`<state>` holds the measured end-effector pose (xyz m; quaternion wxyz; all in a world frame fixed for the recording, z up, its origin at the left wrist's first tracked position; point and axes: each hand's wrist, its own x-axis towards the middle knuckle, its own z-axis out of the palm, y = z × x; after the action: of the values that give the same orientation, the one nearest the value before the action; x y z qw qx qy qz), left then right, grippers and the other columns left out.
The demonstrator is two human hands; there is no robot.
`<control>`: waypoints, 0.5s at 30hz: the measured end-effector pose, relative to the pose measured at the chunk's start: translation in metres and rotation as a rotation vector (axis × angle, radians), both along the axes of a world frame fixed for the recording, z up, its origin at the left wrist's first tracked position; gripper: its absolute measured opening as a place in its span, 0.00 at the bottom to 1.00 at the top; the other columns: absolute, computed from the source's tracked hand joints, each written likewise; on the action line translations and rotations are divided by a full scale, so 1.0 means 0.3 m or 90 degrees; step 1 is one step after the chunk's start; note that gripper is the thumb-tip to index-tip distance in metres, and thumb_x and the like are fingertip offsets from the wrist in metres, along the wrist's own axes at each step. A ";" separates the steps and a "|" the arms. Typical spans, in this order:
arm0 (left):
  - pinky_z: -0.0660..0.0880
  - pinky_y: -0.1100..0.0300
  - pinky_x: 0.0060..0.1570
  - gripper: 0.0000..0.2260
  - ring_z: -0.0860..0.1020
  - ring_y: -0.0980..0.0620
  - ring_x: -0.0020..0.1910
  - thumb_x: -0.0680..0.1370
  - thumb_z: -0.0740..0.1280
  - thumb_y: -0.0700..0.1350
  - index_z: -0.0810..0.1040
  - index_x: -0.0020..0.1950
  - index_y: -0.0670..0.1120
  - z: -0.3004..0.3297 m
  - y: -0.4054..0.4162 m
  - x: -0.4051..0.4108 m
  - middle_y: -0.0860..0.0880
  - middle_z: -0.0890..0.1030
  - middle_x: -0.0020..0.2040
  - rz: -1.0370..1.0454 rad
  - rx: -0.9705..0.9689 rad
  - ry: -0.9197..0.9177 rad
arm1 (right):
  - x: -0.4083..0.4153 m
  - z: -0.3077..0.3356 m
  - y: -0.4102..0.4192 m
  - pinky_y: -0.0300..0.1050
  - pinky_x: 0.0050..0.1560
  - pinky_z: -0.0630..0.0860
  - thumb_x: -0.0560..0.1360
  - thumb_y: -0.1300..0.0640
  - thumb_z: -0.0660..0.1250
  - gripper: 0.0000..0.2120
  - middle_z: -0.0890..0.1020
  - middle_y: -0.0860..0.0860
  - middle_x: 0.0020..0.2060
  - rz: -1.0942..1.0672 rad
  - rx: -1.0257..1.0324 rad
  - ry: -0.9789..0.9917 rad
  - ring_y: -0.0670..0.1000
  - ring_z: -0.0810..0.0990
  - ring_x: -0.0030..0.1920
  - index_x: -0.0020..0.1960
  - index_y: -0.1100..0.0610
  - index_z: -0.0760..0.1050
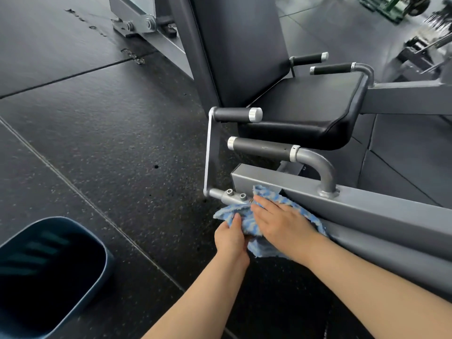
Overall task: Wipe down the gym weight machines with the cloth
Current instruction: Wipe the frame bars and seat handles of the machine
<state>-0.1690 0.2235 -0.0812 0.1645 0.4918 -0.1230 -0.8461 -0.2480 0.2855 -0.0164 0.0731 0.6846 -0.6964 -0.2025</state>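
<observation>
The blue-and-white striped terry cloth point(256, 228) lay on the near-left end of the grey steel machine beam point(379, 206). The right hand point(281, 221) pressed it flat, fingers straight; the left hand point(231, 237) pinched its near edge. The beam's long axis ran rightward, nearer the right hand.

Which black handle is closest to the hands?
The long handle on the curved grey pipe, just above the cloth. The other three sit higher, farther away.

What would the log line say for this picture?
wiping | cloth on grey frame beam | right hand presses flat | left hand pinches edge
</observation>
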 end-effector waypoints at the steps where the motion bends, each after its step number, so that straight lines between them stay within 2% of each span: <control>1: 0.77 0.54 0.42 0.08 0.80 0.46 0.44 0.81 0.60 0.41 0.77 0.47 0.41 -0.003 -0.015 -0.008 0.42 0.81 0.46 0.021 -0.016 -0.043 | 0.007 0.008 -0.017 0.44 0.47 0.80 0.66 0.64 0.73 0.10 0.84 0.54 0.52 0.025 -0.034 0.012 0.54 0.81 0.57 0.47 0.61 0.83; 2: 0.77 0.52 0.48 0.08 0.80 0.45 0.47 0.81 0.60 0.42 0.76 0.49 0.41 -0.006 -0.033 -0.024 0.42 0.80 0.49 0.043 -0.031 -0.087 | 0.010 0.016 -0.039 0.45 0.54 0.77 0.73 0.64 0.63 0.11 0.82 0.54 0.55 0.036 -0.057 0.027 0.54 0.80 0.58 0.50 0.61 0.83; 3: 0.76 0.50 0.53 0.09 0.79 0.44 0.50 0.81 0.60 0.44 0.75 0.53 0.40 -0.003 -0.055 -0.039 0.42 0.80 0.53 0.060 -0.041 -0.122 | 0.011 0.021 -0.063 0.47 0.61 0.72 0.76 0.64 0.54 0.17 0.81 0.55 0.58 0.021 -0.058 0.054 0.54 0.78 0.61 0.54 0.62 0.81; 5: 0.75 0.49 0.55 0.14 0.78 0.44 0.53 0.81 0.58 0.46 0.72 0.63 0.41 0.015 -0.090 -0.065 0.43 0.78 0.57 0.080 -0.007 -0.088 | 0.007 0.026 -0.106 0.50 0.67 0.64 0.75 0.61 0.49 0.22 0.79 0.55 0.60 -0.028 -0.033 0.132 0.54 0.76 0.63 0.59 0.63 0.78; 6: 0.76 0.50 0.52 0.15 0.78 0.45 0.52 0.82 0.57 0.46 0.70 0.65 0.41 0.024 -0.097 -0.081 0.43 0.77 0.57 0.070 0.032 -0.041 | 0.001 0.022 -0.116 0.51 0.67 0.63 0.73 0.58 0.51 0.23 0.80 0.54 0.59 -0.052 0.004 0.166 0.55 0.76 0.62 0.59 0.61 0.79; 8: 0.74 0.53 0.44 0.17 0.77 0.47 0.47 0.82 0.56 0.48 0.70 0.66 0.40 0.047 -0.093 -0.098 0.41 0.77 0.58 -0.004 0.119 0.055 | 0.004 0.027 -0.128 0.51 0.67 0.63 0.69 0.53 0.61 0.18 0.82 0.53 0.51 -0.103 0.106 0.210 0.55 0.76 0.56 0.53 0.60 0.82; 11: 0.73 0.56 0.46 0.21 0.76 0.48 0.49 0.81 0.57 0.54 0.71 0.66 0.39 0.036 -0.076 -0.117 0.41 0.75 0.63 -0.102 0.184 0.112 | -0.018 -0.008 -0.093 0.52 0.67 0.60 0.60 0.53 0.73 0.16 0.81 0.56 0.38 -0.098 0.177 0.266 0.56 0.79 0.46 0.44 0.62 0.83; 13: 0.74 0.56 0.39 0.22 0.78 0.48 0.47 0.79 0.59 0.56 0.73 0.64 0.41 0.034 -0.085 -0.144 0.42 0.78 0.59 -0.109 0.193 0.109 | -0.009 -0.011 -0.084 0.53 0.67 0.59 0.62 0.53 0.72 0.16 0.80 0.56 0.37 -0.098 0.151 0.281 0.56 0.79 0.46 0.45 0.62 0.83; 15: 0.74 0.57 0.35 0.23 0.79 0.49 0.43 0.78 0.61 0.57 0.75 0.62 0.40 0.021 -0.088 -0.178 0.43 0.81 0.51 -0.107 0.162 0.070 | 0.016 0.000 -0.090 0.54 0.71 0.56 0.70 0.52 0.62 0.21 0.81 0.56 0.48 -0.114 0.184 0.299 0.56 0.77 0.55 0.59 0.63 0.78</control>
<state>-0.2223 0.1970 -0.0750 0.0363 0.4495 -0.0465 -0.8913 -0.2431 0.2585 -0.0164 0.1157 0.5580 -0.6821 -0.4582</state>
